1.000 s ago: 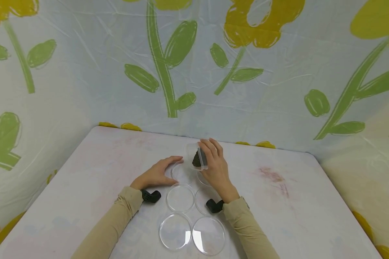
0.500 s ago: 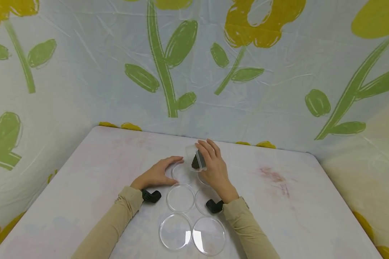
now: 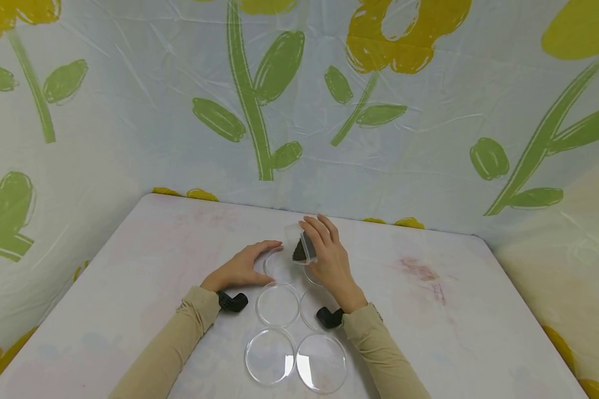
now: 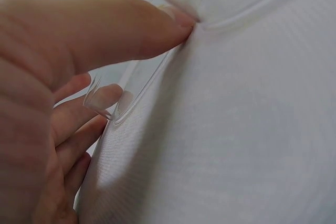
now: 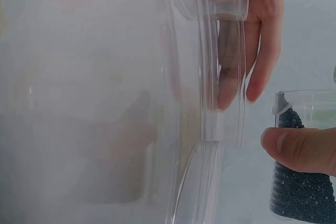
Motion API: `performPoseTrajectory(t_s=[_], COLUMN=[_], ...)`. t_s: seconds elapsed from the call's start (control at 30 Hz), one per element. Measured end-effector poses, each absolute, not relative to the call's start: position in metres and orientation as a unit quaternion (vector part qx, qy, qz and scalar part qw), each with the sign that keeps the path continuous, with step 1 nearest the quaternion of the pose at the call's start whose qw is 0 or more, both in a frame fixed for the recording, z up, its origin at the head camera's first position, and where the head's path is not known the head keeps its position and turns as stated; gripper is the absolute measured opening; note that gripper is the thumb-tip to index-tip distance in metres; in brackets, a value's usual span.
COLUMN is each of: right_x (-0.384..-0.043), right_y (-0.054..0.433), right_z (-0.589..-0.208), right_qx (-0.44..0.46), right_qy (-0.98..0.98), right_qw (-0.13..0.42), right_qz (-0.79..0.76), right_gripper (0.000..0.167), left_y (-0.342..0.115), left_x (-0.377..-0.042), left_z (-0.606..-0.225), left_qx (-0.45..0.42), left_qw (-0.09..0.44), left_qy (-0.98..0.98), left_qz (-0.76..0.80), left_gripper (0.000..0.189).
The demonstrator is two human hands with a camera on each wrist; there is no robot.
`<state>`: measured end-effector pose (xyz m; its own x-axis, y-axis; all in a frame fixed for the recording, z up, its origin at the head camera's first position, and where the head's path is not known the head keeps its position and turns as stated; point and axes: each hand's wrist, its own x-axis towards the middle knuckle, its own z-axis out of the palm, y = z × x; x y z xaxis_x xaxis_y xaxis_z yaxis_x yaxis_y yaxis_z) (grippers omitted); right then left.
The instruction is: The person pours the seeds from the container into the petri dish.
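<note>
At the far end of the group of dishes, my left hand [image 3: 242, 266] grips a clear petri dish [image 3: 275, 268] by its rim. The left wrist view shows the thumb [image 4: 168, 24] on the near side and fingertips [image 4: 110, 94] against the opposite wall. Above the dish, my right hand [image 3: 331, 263] holds a clear plastic cup [image 3: 292, 235] tipped sideways. Dark, fine grains [image 5: 302, 190] fill its lower side and slope up to the lip in the right wrist view. My right hand partly hides a second far dish [image 3: 310, 275].
More clear petri dishes stand in two columns nearer me, among them a middle one [image 3: 278, 305] and two front ones, left [image 3: 270, 357] and right [image 3: 321, 363]. The pale table [image 3: 429, 332] meets a flower-print curtain [image 3: 299, 188] behind.
The right hand has shifted slightly left with the cup, and the dark grains sit a little differently in it. The left hand stays put on the dish.
</note>
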<state>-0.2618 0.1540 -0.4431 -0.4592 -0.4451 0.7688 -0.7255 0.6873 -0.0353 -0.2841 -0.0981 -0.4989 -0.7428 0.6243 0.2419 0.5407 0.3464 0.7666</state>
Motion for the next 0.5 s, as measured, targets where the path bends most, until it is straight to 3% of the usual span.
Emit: performPoseTrajectory(t_s=[0.5], right_x=[-0.2617], right_y=[0.1535], right_z=[-0.4443], right_qx=[0.348], right_qy=[-0.838], right_qw=[0.383], right_qz=[0.171], right_gripper=[0.099], left_y=[-0.0979], left_x=[-0.2825], left_z=[-0.4973], left_qx=[0.353], left_qw=[0.047], left_qy=[0.823], left_qz=[0.442], left_gripper=[0.084])
